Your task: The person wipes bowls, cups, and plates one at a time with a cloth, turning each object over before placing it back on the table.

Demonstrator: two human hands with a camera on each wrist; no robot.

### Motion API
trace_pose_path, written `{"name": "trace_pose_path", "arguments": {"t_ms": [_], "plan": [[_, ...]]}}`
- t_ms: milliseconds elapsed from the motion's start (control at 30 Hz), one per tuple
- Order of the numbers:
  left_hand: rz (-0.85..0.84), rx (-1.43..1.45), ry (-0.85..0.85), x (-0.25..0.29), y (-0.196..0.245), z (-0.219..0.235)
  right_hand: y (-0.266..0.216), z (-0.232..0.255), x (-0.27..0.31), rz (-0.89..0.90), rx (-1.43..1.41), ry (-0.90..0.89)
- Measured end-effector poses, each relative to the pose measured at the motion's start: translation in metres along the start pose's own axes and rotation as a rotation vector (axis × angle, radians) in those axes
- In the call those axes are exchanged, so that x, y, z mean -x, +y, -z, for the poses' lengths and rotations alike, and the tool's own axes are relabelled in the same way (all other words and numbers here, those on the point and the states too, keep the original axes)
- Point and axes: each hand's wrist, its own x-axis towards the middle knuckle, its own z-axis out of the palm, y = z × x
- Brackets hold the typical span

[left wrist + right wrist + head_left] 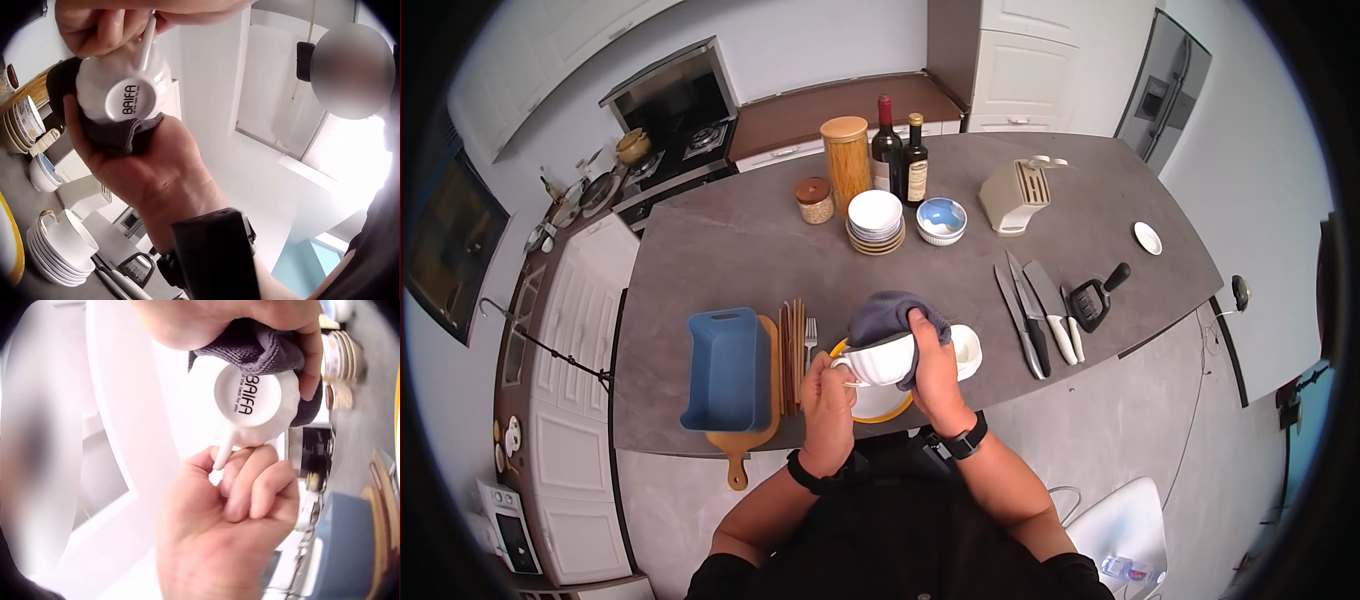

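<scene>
A white cup [882, 362] with BAIFA printed on its base is held in the air, tilted on its side. My left hand [830, 412] pinches the cup's handle [224, 453] between thumb and curled fingers. A dark grey cloth [888, 316] is bunched over the cup's mouth and side. With my right hand [937, 372] I grip the cloth and press it around the cup, thumb on the outside. Below the cup lies a white plate with a yellow rim [880, 405], partly hidden by the hands. In the left wrist view another white cup [72, 236] sits on stacked saucers [53, 259].
To the left are a blue bin [728, 370] on a wooden board [740, 445], chopsticks [791, 350] and a fork [811, 335]. Knives [1035, 315] lie at the right. Stacked bowls [875, 215], bottles [887, 150] and a knife block [1012, 200] stand further back.
</scene>
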Motion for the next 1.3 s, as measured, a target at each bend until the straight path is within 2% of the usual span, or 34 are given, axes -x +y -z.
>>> {"name": "trace_pose_path", "arguments": {"t_ms": [67, 100, 233, 333, 367, 500, 600, 700, 800, 900, 1000, 1100, 1200, 1233, 1300], "plan": [[-0.111, -0.064, 0.040, -0.005, -0.008, 0.001, 0.011, -0.005, -0.002, -0.098, -0.313, 0.005], [-0.163, -0.098, 0.062, -0.006, -0.013, 0.002, 0.009, -0.009, 0.000, -0.085, -0.367, 0.015], [-0.057, -0.094, -0.068, -0.011, -0.032, 0.014, 0.021, 0.003, -0.007, -0.413, -0.619, -0.059], [-0.243, -0.300, -0.043, -0.018, -0.047, 0.019, 0.042, 0.005, -0.003, -0.410, -0.756, -0.209], [-0.462, -0.489, 0.020, -0.023, -0.049, 0.015, 0.047, 0.005, -0.005, -0.432, -0.734, -0.200], [-0.617, -0.680, 0.082, -0.043, -0.047, 0.021, 0.046, -0.007, -0.014, -0.423, -0.658, -0.150], [-0.510, -0.713, 0.158, -0.044, -0.053, 0.027, 0.052, -0.007, -0.012, -0.453, -0.665, -0.154], [-0.698, -0.815, 0.242, -0.052, -0.062, 0.034, 0.069, 0.005, -0.014, -0.483, -0.733, -0.268], [-0.976, -1.027, 0.159, -0.057, -0.057, 0.051, 0.071, 0.012, -0.012, -0.597, -0.711, -0.262], [-1.172, -1.197, 0.116, -0.062, -0.048, 0.064, 0.052, 0.003, -0.005, -0.594, -0.576, -0.227], [-1.245, -1.251, 0.092, -0.064, -0.038, 0.068, 0.047, 0.002, 0.001, -0.615, -0.435, -0.145], [-1.108, -1.266, -0.079, -0.050, -0.026, 0.066, 0.041, 0.004, 0.004, -0.598, -0.356, -0.066], [-0.454, -1.066, -0.188, -0.030, -0.018, 0.052, 0.058, 0.017, -0.007, -0.399, -0.304, -0.108], [-0.279, -0.911, -0.233, -0.024, -0.014, 0.050, 0.054, 0.017, -0.005, -0.367, -0.297, -0.094], [-0.212, -0.765, -0.295, -0.025, -0.022, 0.054, 0.060, 0.022, -0.008, -0.336, -0.273, -0.075]]}}
